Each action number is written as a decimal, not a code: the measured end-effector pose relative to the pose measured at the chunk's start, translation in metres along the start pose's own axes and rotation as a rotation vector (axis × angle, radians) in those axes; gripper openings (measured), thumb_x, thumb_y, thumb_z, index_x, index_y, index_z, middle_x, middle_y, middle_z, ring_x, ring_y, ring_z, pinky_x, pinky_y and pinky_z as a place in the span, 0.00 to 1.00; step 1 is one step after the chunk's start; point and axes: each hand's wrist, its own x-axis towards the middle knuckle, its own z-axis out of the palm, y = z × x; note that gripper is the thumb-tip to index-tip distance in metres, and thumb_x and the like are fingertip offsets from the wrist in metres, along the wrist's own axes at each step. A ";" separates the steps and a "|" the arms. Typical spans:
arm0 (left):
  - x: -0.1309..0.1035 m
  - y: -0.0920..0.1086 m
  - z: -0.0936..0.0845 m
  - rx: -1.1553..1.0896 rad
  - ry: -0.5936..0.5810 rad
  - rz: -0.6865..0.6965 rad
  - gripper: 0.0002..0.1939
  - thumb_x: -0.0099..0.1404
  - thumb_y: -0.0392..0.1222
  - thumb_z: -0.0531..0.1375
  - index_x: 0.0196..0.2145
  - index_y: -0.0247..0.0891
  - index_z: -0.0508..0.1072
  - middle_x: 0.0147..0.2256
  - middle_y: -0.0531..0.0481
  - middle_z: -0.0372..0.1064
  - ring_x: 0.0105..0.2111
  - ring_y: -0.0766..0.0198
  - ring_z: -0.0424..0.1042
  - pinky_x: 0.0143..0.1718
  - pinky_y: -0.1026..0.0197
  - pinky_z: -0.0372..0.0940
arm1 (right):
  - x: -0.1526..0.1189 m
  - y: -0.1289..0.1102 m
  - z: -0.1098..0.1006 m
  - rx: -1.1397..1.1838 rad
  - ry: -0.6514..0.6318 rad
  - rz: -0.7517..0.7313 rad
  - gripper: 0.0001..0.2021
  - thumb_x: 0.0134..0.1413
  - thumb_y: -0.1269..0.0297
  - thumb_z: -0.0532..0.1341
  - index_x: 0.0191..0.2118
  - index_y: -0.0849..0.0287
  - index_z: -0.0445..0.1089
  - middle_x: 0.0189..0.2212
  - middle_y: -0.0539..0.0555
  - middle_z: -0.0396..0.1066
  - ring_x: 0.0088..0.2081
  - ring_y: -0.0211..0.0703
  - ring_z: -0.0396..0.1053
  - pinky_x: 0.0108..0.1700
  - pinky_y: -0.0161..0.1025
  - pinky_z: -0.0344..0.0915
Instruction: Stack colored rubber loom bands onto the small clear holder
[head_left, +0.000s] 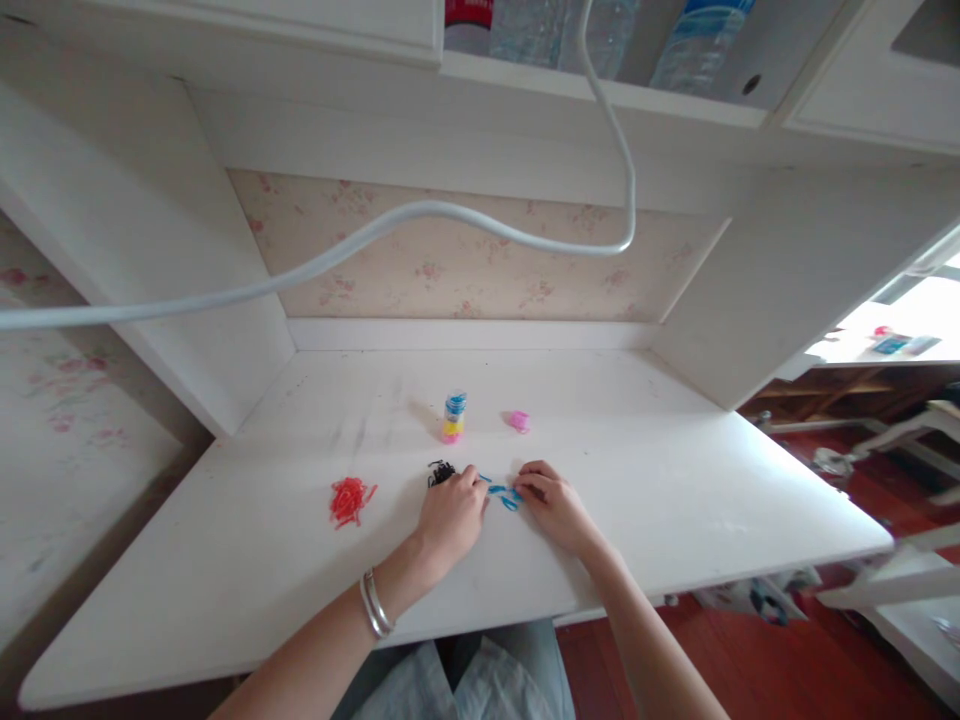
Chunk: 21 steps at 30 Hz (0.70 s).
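Observation:
Several small blue loops, which look like rubber bands (509, 503), lie on the white desk between my hands. My left hand (451, 514) is closed at their left side, fingers pressed together; what it holds, if anything, is hidden. From the right, my right hand (556, 506) pinches at the edge of the blue bands with bent fingers. A pile of black bands (441, 473) sits just behind my left hand and is partly covered by it. Farther left is a loose heap of red bands (349, 501).
Behind my hands stands a small clear jar (454, 415) with blue, yellow and pink contents. A pink object (519, 421), perhaps a lid, lies to its right. A white cable (420, 210) crosses in front of the shelf. Plastic bottles (701, 45) fill the compartment overhead.

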 end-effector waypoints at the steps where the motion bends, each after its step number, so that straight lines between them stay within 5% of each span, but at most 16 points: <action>1: 0.003 0.002 0.001 0.015 -0.002 0.001 0.11 0.68 0.39 0.49 0.38 0.40 0.72 0.40 0.46 0.66 0.37 0.61 0.71 0.35 0.61 0.65 | 0.000 0.001 0.000 0.002 0.023 -0.001 0.12 0.58 0.60 0.55 0.34 0.55 0.75 0.40 0.55 0.69 0.39 0.40 0.69 0.43 0.37 0.65; 12: 0.019 0.002 0.006 0.081 0.018 0.015 0.15 0.70 0.37 0.44 0.39 0.39 0.70 0.41 0.45 0.64 0.36 0.61 0.71 0.33 0.60 0.66 | -0.004 0.001 -0.003 0.005 0.214 0.027 0.15 0.62 0.58 0.50 0.32 0.57 0.71 0.37 0.56 0.69 0.38 0.42 0.68 0.43 0.38 0.63; 21: 0.030 -0.004 -0.006 0.012 0.159 0.045 0.12 0.71 0.43 0.46 0.38 0.41 0.67 0.39 0.50 0.66 0.37 0.64 0.71 0.33 0.64 0.63 | -0.005 0.005 -0.002 0.026 0.250 0.035 0.17 0.62 0.56 0.50 0.31 0.57 0.71 0.36 0.56 0.69 0.37 0.41 0.68 0.43 0.36 0.63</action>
